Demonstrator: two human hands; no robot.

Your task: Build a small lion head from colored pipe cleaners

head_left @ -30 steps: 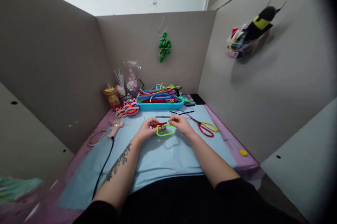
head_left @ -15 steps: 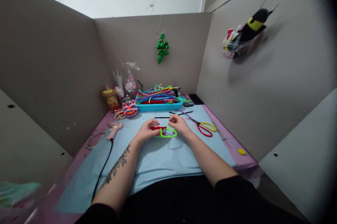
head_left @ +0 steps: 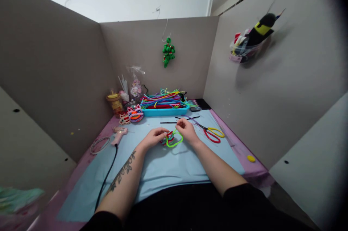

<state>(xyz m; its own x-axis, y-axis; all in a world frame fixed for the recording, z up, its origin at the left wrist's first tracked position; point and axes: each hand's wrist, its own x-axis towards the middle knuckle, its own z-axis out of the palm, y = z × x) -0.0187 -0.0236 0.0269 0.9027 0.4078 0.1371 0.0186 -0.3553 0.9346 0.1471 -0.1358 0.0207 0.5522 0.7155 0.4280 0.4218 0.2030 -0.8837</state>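
Observation:
Between my hands is a small red and teal pipe-cleaner piece [head_left: 170, 137], partly covered by fingers. My left hand [head_left: 154, 137] grips it from the left, thumb and fingers closed on it. A bright green pipe cleaner [head_left: 178, 143] bends in a loop from the front of the piece. My right hand [head_left: 186, 129] pinches the upper end of that green strand, just right of the piece. Behind my hands lie black pipe cleaners [head_left: 168, 122] on the blue cloth. Scissors [head_left: 210, 134] with one red and one yellow handle rest right of my right hand.
A blue tray [head_left: 165, 112] piled with coloured pipe cleaners stands at the back. Lion-head ornaments [head_left: 135, 114] sit at its left. A pink glue gun [head_left: 119, 136] with a black cord lies left. A yellow lid [head_left: 251, 158] is at the right edge; grey partitions surround the table.
The red and teal piece has turned in my left hand, showing more of its striped side. The green loop has tilted, its right end drawn up toward my right hand.

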